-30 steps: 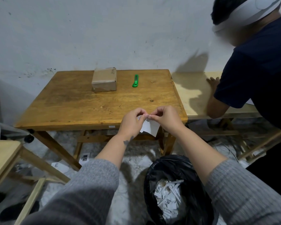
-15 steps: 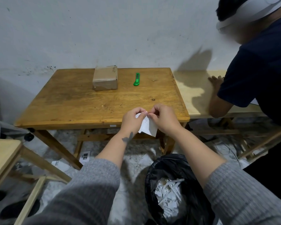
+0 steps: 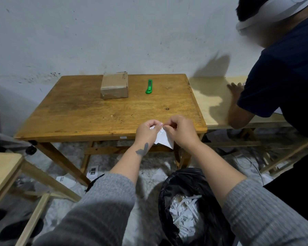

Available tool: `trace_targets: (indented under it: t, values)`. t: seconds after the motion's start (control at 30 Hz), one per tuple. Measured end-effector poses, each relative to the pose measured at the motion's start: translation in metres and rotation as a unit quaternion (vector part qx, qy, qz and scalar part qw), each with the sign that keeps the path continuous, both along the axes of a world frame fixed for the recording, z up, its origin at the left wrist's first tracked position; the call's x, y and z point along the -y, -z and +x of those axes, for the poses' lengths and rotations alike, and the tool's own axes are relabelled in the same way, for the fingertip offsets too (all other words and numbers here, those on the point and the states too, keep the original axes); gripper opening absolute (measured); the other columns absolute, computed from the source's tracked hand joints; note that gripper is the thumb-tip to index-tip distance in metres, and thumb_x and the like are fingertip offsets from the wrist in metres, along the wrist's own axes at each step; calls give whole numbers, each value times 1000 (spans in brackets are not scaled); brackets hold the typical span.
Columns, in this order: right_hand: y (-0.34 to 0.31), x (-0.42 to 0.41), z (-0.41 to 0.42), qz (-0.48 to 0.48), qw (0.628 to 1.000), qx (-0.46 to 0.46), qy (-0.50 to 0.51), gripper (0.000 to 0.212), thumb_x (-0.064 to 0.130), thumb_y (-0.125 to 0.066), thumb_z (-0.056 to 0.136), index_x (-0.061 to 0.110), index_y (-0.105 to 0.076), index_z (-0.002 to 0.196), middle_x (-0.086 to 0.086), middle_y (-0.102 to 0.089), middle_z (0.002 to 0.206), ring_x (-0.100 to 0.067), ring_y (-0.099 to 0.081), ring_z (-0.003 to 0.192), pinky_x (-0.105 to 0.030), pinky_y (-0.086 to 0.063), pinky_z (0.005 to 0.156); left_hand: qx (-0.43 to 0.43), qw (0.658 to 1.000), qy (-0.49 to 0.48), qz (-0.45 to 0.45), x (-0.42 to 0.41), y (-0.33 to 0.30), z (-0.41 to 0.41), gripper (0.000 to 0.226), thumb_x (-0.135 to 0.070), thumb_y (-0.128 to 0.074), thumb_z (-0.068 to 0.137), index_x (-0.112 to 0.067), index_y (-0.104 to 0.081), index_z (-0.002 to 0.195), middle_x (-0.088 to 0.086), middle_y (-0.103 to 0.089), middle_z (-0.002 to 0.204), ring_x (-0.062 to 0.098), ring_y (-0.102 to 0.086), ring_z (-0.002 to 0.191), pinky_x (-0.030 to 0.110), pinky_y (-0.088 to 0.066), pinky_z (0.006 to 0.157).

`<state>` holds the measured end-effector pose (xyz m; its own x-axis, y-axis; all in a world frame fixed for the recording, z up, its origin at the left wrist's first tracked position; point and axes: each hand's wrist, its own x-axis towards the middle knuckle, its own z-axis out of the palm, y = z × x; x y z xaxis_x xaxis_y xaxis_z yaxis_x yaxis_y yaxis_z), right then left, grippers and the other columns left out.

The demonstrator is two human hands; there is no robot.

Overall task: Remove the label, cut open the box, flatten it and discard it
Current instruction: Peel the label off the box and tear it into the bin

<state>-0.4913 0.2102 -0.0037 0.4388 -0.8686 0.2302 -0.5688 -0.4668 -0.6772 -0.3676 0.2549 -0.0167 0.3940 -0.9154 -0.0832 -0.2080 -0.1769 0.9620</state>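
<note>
Mostly hidden between pinching left hand (image 3: 148, 131) and right hand (image 3: 180, 131), white label (image 3: 163, 139), fingers closed on it.

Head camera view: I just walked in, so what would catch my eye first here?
Probably the two bare hands in the middle, the left hand and right hand, pinching a white paper label between them at the near edge of the wooden table. Just below them stands a black bin bag holding white paper scraps. At the table's far side a closed cardboard box sits with a green utility knife to its right.
</note>
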Motion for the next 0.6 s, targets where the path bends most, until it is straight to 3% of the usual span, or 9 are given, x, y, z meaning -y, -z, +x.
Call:
trace_targets:
  t: [0.07, 0.2, 0.43, 0.6]
  values:
    - [-8, 5, -6, 85, 996, -8, -8, 9, 24, -71, 81, 15, -69, 83, 5, -53, 65, -7, -44, 59, -21, -32, 53, 81, 996, 25, -28, -5, 3, 2, 17, -24, -58, 93, -20, -65, 78, -13, -62, 77, 6, -53, 72, 24, -37, 61]
    - [-16, 8, -10, 126, 990, -45, -40, 13, 24, -71, 82, 11, -72, 79, 6, -60, 66, -1, -46, 57, -11, -35, 48, 114, 992, 42, -37, -7, 2, 5, 14, -30, -60, 91, -22, -66, 80, -12, -61, 76, 15, -53, 73, 28, -36, 57]
    - [-20, 1, -6, 92, 991, -69, -63, 18, 21, -63, 87, 13, -59, 71, 1, -52, 63, -10, -41, 59, -24, -29, 51, 134, 990, 40, -35, -10, -6, 4, 16, -34, -60, 90, -21, -65, 81, -12, -59, 73, 7, -49, 67, 27, -33, 55]
    - [-21, -6, 2, 17, 998, -46, -42, 24, 12, -61, 86, 15, -49, 65, 3, -49, 62, -11, -41, 60, -26, -29, 52, 43, 999, 2, -3, -6, -16, 1, 20, -27, -57, 92, -22, -62, 74, -6, -60, 75, 11, -49, 70, 28, -34, 59]
